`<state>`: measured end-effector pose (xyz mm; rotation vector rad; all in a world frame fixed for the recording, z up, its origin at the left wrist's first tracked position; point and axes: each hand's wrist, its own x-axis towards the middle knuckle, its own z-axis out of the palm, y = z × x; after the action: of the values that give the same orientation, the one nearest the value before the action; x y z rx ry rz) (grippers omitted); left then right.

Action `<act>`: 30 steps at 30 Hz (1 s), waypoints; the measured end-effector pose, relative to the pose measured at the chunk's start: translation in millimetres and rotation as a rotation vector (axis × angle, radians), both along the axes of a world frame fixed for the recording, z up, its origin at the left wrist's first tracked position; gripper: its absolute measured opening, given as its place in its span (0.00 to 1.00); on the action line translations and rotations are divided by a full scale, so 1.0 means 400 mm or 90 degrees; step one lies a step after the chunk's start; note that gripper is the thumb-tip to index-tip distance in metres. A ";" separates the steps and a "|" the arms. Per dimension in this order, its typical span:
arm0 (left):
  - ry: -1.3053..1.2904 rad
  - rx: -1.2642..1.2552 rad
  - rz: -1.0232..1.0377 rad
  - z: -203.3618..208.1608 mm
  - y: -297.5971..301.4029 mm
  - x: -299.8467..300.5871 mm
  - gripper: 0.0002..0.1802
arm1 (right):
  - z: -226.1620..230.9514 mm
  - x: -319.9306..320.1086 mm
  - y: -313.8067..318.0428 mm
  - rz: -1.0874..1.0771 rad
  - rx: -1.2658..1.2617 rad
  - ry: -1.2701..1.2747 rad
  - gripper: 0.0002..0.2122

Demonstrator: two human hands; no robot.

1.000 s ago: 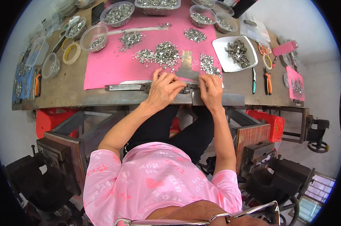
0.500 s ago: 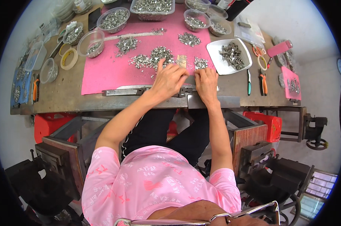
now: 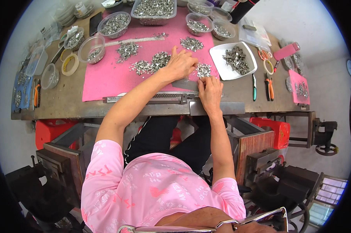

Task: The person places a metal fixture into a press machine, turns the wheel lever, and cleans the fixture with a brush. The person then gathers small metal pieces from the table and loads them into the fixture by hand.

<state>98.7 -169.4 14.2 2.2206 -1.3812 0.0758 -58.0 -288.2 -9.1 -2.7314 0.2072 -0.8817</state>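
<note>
My left hand [image 3: 179,65] is over the pink mat [image 3: 105,79], right of a large pile of small silvery metal pieces [image 3: 160,61]. One finger points away from me; the others are bent together, their tips partly hidden. My right hand [image 3: 211,93] is at the mat's near edge, fingertips pressed together just below a smaller pile of metal pieces [image 3: 204,70]. Whatever either hand pinches is too small or hidden to name. Between the hands lies a flat grey plate [image 3: 185,84]. A long metal bar with a slotted strip [image 3: 152,98] runs along the bench edge beneath my forearm.
A white square dish [image 3: 218,64] of darker pieces stands on the right, near orange-handled pliers [image 3: 269,89] and a green-handled tool [image 3: 254,88]. Clear tubs of metal pieces [image 3: 114,26] line the back. Tape rolls [image 3: 70,65] lie left. A grey metal plate [image 3: 217,108] juts over the bench edge.
My left hand has moved away from me, apart from my right hand, uncovering the flat grey plate and more of the slotted strip. My right hand stays near the small pile. The view has shifted slightly.
</note>
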 end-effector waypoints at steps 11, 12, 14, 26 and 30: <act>0.012 -0.003 0.015 -0.014 -0.014 0.001 0.05 | 0.001 -0.008 -0.003 -0.002 0.051 -0.035 0.03; 0.012 -0.001 0.017 -0.018 -0.013 0.003 0.06 | -0.002 -0.010 -0.006 0.001 0.079 -0.027 0.03; 0.014 0.001 0.019 -0.019 -0.013 0.003 0.06 | -0.003 -0.013 -0.008 0.002 0.107 -0.020 0.03; -0.146 0.018 -0.009 -0.035 0.020 0.000 0.05 | 0.011 0.011 0.012 0.021 -0.016 0.005 0.04; -0.057 -0.125 -0.008 0.029 0.119 -0.062 0.04 | 0.028 -0.024 0.014 0.085 0.075 0.005 0.05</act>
<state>73.7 -122.0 25.9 2.0682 -1.3720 0.2968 -67.5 -282.4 2.0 -2.6057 0.0742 -0.7962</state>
